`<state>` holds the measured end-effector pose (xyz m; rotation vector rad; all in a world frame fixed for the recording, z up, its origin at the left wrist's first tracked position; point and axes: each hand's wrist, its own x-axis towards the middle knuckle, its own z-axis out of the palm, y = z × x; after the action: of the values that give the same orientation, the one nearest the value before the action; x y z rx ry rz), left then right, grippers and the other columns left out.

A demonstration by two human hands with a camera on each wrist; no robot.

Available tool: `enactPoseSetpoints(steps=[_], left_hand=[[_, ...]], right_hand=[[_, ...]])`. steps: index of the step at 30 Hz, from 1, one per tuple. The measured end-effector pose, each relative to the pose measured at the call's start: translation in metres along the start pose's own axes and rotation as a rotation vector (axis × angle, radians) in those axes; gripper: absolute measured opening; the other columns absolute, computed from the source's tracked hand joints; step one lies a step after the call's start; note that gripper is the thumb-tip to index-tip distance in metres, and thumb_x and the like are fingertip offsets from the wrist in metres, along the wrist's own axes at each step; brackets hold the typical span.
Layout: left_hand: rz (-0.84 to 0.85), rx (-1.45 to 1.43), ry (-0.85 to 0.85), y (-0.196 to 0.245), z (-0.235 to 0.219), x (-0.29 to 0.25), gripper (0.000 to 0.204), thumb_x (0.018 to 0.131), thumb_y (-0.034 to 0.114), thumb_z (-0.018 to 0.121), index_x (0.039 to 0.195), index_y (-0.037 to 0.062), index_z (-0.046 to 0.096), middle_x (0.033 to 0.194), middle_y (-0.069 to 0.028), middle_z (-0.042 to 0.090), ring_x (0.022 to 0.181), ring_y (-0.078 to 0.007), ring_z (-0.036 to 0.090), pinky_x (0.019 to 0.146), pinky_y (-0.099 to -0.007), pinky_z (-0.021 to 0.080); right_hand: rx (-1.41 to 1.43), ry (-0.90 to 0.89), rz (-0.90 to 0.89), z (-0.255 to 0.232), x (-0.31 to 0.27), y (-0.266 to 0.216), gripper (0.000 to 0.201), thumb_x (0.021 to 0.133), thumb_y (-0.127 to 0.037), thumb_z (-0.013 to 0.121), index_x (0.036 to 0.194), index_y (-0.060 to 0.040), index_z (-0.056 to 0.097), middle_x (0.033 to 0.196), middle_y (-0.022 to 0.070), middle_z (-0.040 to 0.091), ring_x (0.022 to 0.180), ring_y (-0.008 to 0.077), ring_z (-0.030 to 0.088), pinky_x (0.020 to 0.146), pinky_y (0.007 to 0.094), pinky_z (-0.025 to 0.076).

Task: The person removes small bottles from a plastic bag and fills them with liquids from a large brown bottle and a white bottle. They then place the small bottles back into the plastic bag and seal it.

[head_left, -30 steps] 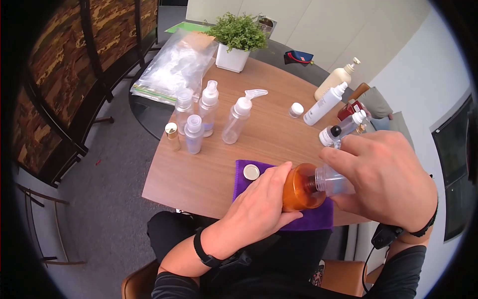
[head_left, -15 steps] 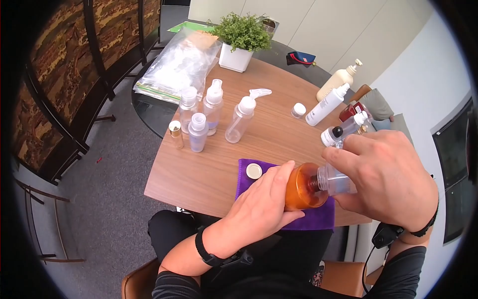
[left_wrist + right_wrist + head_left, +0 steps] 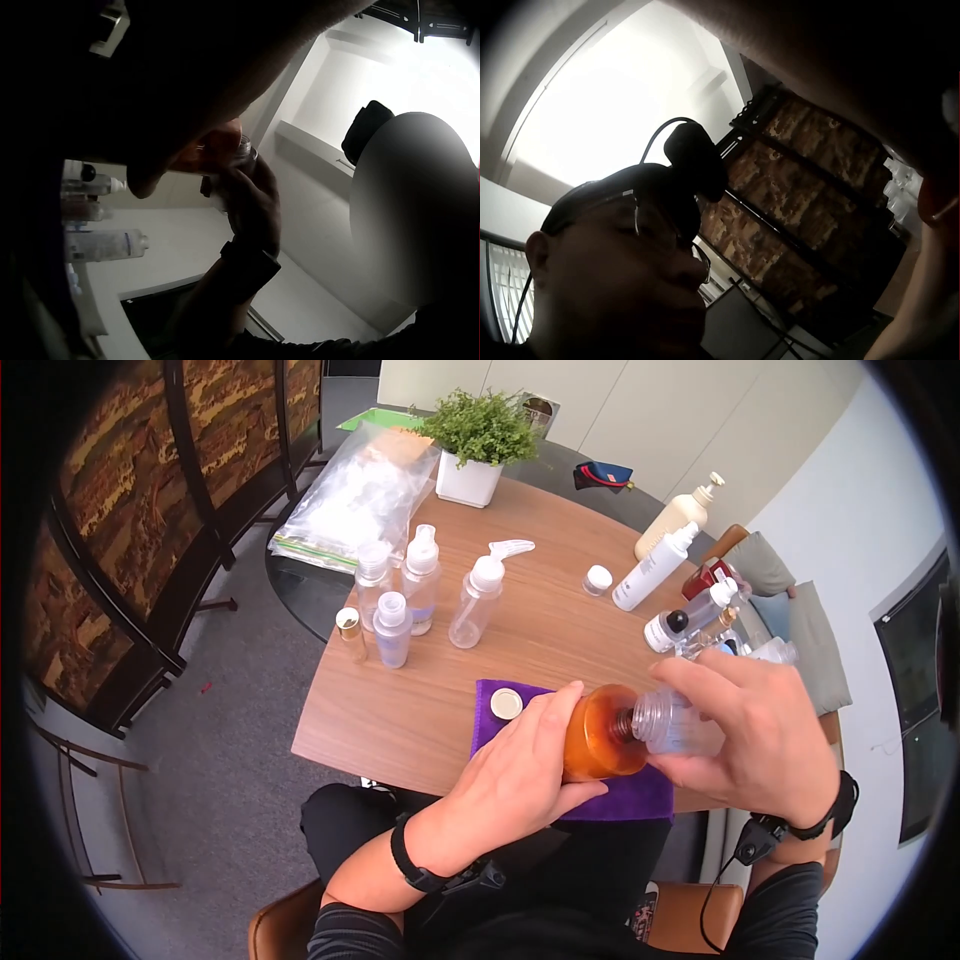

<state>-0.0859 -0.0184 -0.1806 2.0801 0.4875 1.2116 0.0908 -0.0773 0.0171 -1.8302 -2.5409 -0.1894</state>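
My left hand [image 3: 520, 765] grips an amber bottle [image 3: 597, 738], tipped on its side with its neck pointing right. In my right hand [image 3: 770, 725] is a small clear plastic bottle [image 3: 678, 722], held between thumb and fingers. The clear bottle's open, threaded mouth meets the dark neck of the amber one, so the two lie nearly in line. Beneath them spreads a purple cloth [image 3: 635, 800], with a round white cap [image 3: 506, 704] on it. The dark left wrist view shows the amber bottle [image 3: 210, 150] close to the right hand [image 3: 255, 199].
At the table's left stand clear bottles, including a pump bottle [image 3: 477, 605], and a small gold-capped vial [image 3: 350, 635]. Several toiletry bottles, one a white bottle [image 3: 650, 570], line the right edge near a small white jar [image 3: 597, 580]. Behind are a potted plant [image 3: 468, 480] and a plastic bag [image 3: 355, 495].
My right hand and wrist have turned and shifted left, showing more of the clear bottle and its mouth. The left hand keeps its hold on the amber bottle, almost unmoved.
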Motion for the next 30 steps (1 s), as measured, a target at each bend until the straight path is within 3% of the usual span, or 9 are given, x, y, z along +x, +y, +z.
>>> enactPoseSetpoints(steps=[5,9,13,14,17,20,22,28,30], left_hand=[[-0.007,0.049,-0.039,-0.005,0.002,-0.002,0.107,0.078,0.021,0.098,0.158,-0.0089,0.032,0.143,-0.0298,0.058,0.125,-0.0471,0.063,0.104,-0.0481,0.055],[0.001,0.130,-0.026,-0.003,0.001,-0.004,0.123,0.069,0.030,0.104,0.161,-0.0056,0.030,0.145,-0.0260,0.060,0.128,-0.0445,0.065,0.105,-0.0469,0.056],[-0.037,0.237,-0.079,0.008,-0.029,0.002,0.130,0.066,0.037,0.104,0.162,-0.0097,0.029,0.145,-0.0270,0.059,0.124,-0.0442,0.063,0.109,-0.0491,0.051],[-0.044,0.308,-0.084,0.006,-0.042,0.000,0.134,0.061,0.041,0.104,0.162,-0.0090,0.031,0.144,-0.0257,0.060,0.120,-0.0427,0.064,0.107,-0.0478,0.052],[-0.339,0.319,-0.121,0.003,-0.068,-0.003,0.093,0.074,0.020,0.098,0.152,-0.0018,0.052,0.137,-0.0206,0.065,0.118,-0.0394,0.066,0.103,-0.0485,0.054],[-0.374,0.508,-0.148,-0.004,-0.059,0.001,0.062,0.086,0.007,0.085,0.143,0.0003,0.062,0.135,-0.0193,0.067,0.114,-0.0402,0.067,0.101,-0.0479,0.054],[-0.290,0.536,-0.203,-0.013,-0.045,0.001,0.053,0.089,0.004,0.079,0.140,0.0003,0.064,0.135,-0.0198,0.067,0.115,-0.0415,0.066,0.101,-0.0480,0.054],[-0.195,0.597,-0.208,-0.011,-0.028,-0.003,0.041,0.093,-0.006,0.065,0.134,-0.0001,0.067,0.133,-0.0228,0.067,0.113,-0.0437,0.063,0.099,-0.0494,0.054],[-0.176,0.616,-0.111,-0.008,-0.036,-0.012,0.041,0.093,-0.008,0.063,0.133,-0.0006,0.066,0.130,-0.0199,0.066,0.109,-0.0348,0.065,0.095,-0.0430,0.054]], right_hand=[[0.415,0.245,0.085,0.063,-0.035,0.017,0.065,0.073,-0.015,0.095,0.132,-0.0044,0.069,0.096,0.0080,0.069,0.083,0.0251,0.072,0.076,0.0341,0.057],[1.432,0.538,0.410,0.165,-0.077,0.014,0.076,0.082,-0.017,0.097,0.145,0.0004,0.058,0.114,0.0064,0.069,0.102,0.0137,0.069,0.092,0.0303,0.056],[1.713,0.639,0.309,0.211,-0.088,0.003,0.080,0.085,-0.023,0.097,0.147,-0.0012,0.052,0.116,0.0101,0.070,0.102,0.0175,0.070,0.093,0.0335,0.057],[1.728,0.617,0.296,0.214,-0.090,0.003,0.078,0.086,-0.025,0.096,0.146,-0.0017,0.051,0.116,0.0105,0.070,0.102,0.0179,0.070,0.094,0.0344,0.057],[1.786,0.587,0.280,0.229,-0.090,0.003,0.075,0.088,-0.026,0.094,0.145,-0.0028,0.051,0.116,0.0104,0.070,0.102,0.0177,0.069,0.093,0.0347,0.057],[1.723,0.585,0.219,0.236,-0.086,0.001,0.074,0.086,-0.021,0.096,0.143,-0.0037,0.052,0.117,0.0085,0.069,0.103,0.0165,0.069,0.094,0.0328,0.056],[1.577,0.472,0.156,0.234,-0.090,0.005,0.074,0.084,-0.014,0.096,0.141,-0.0043,0.049,0.127,0.0117,0.066,0.116,0.0198,0.067,0.102,0.0369,0.054],[1.399,0.470,0.062,0.222,-0.083,0.009,0.069,0.083,-0.016,0.098,0.136,-0.0051,0.054,0.122,0.0096,0.071,0.111,0.0193,0.070,0.096,0.0347,0.057],[1.435,0.463,0.065,0.223,-0.083,0.008,0.068,0.083,-0.019,0.098,0.135,-0.0045,0.056,0.121,0.0115,0.070,0.110,0.0238,0.071,0.096,0.0364,0.057]])
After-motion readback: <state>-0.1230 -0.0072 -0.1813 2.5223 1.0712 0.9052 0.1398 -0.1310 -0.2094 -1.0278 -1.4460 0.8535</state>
